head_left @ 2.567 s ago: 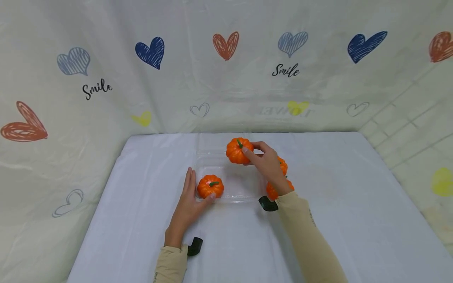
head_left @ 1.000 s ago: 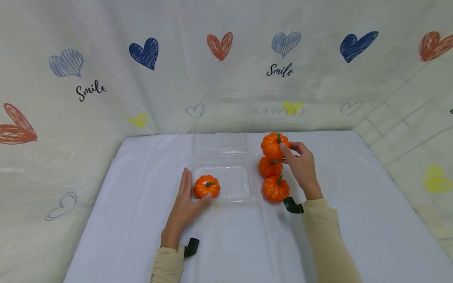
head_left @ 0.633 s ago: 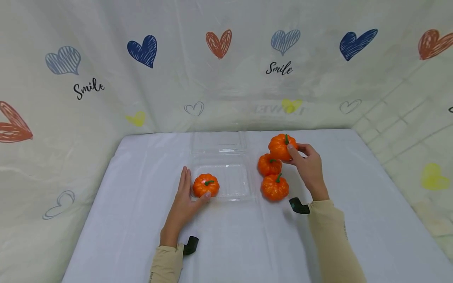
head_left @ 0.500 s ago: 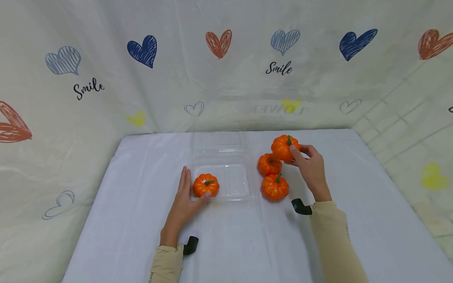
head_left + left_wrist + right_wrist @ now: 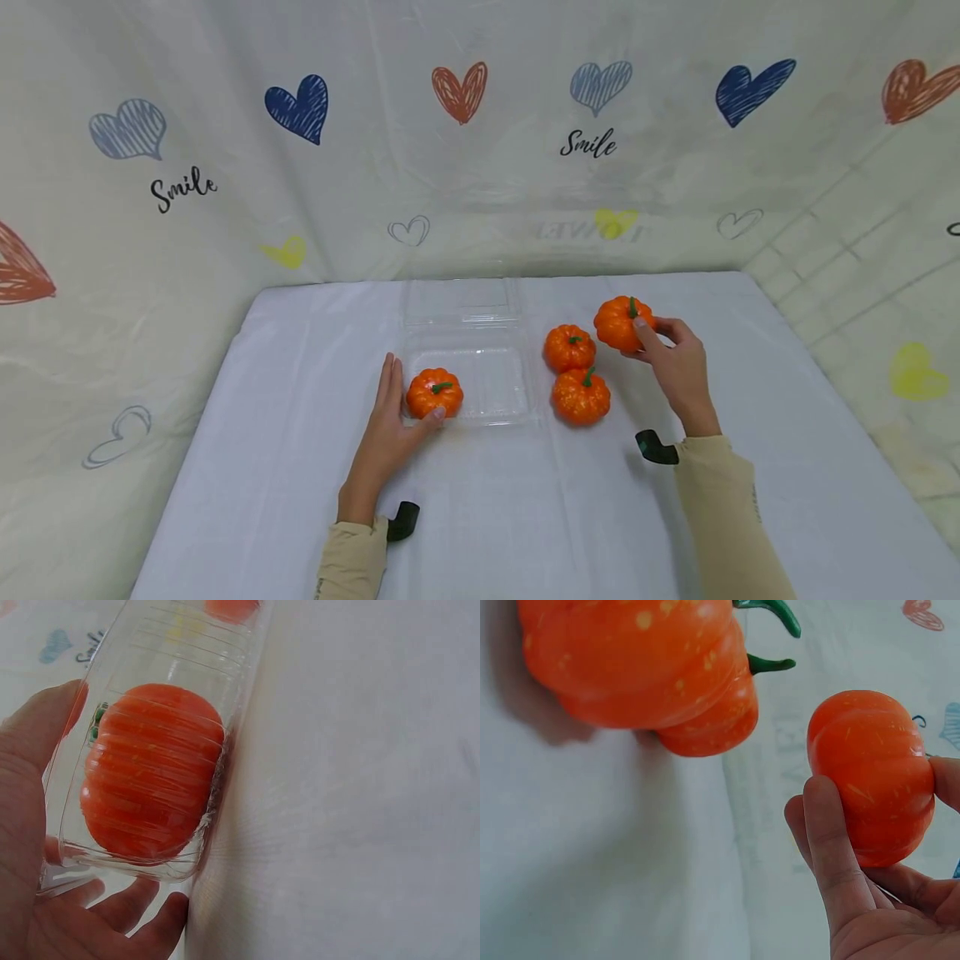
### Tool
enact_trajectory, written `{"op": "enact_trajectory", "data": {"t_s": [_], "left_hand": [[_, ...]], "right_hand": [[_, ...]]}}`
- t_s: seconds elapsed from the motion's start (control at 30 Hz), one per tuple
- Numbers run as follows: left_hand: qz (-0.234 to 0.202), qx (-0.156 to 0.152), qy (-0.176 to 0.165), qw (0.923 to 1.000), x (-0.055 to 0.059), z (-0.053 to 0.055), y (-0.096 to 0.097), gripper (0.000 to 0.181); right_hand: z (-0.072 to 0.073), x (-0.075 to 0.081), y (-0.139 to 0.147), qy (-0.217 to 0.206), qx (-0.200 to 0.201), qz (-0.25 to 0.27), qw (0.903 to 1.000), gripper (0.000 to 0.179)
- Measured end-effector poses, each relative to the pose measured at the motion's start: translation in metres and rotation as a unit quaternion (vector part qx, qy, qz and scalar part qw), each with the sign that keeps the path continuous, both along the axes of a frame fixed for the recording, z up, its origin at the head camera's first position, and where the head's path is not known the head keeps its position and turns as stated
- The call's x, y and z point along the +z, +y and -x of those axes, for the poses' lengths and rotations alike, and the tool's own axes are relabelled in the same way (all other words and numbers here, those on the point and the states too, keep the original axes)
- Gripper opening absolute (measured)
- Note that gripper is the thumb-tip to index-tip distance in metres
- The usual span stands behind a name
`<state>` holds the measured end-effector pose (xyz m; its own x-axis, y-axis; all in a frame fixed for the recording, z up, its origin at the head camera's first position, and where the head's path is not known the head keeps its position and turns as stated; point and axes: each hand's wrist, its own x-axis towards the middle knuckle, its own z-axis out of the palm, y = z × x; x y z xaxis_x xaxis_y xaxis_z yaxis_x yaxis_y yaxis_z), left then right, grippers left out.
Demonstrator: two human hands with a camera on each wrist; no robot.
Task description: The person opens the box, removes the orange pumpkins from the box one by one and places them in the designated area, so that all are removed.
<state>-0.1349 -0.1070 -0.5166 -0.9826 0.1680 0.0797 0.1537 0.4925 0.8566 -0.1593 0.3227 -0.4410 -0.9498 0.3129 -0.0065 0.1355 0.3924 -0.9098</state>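
In the head view my right hand (image 5: 678, 371) holds a small orange pumpkin (image 5: 622, 323) with a green stem, pinched between thumb and fingers, right of two other pumpkins. The right wrist view shows the held pumpkin (image 5: 874, 776) raised off the cloth. My left hand (image 5: 390, 442) grips the near left corner of a clear plastic clamshell container (image 5: 498, 383), its thumb at the rim and its fingers along the left side. Inside that corner sits one pumpkin (image 5: 435, 393), seen through the ribbed wall in the left wrist view.
A plain pumpkin (image 5: 570, 348) and a speckled pumpkin (image 5: 581, 398) stand together just right of the container. The container's lid (image 5: 461, 302) lies folded open toward the back. A white cloth (image 5: 480, 525) covers the table, and a heart-printed curtain (image 5: 517, 183) rises behind it.
My right hand has carried its pumpkin from over the container to the right, past the two standing pumpkins, and lower. My left hand stays at the container's corner.
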Motion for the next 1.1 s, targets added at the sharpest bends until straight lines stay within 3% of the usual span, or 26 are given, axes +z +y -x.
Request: {"op": "enact_trajectory", "data": {"t_s": [0.43,0.67,1.1], "left_hand": [[-0.002,0.002,-0.008,1.0,0.001,-0.001,0.0,0.114],[-0.005,0.001,-0.018,0.9998,-0.002,-0.002,0.001,0.114],[-0.005,0.003,-0.015,0.9999,0.001,-0.001,0.0,0.114]], "right_hand": [[-0.009,-0.01,0.02,-0.005,-0.013,0.019,0.9997,0.077],[-0.016,-0.018,0.027,-0.051,-0.026,-0.019,0.9982,0.082],[-0.008,-0.04,0.027,-0.085,-0.053,-0.029,0.9946,0.084]]}}
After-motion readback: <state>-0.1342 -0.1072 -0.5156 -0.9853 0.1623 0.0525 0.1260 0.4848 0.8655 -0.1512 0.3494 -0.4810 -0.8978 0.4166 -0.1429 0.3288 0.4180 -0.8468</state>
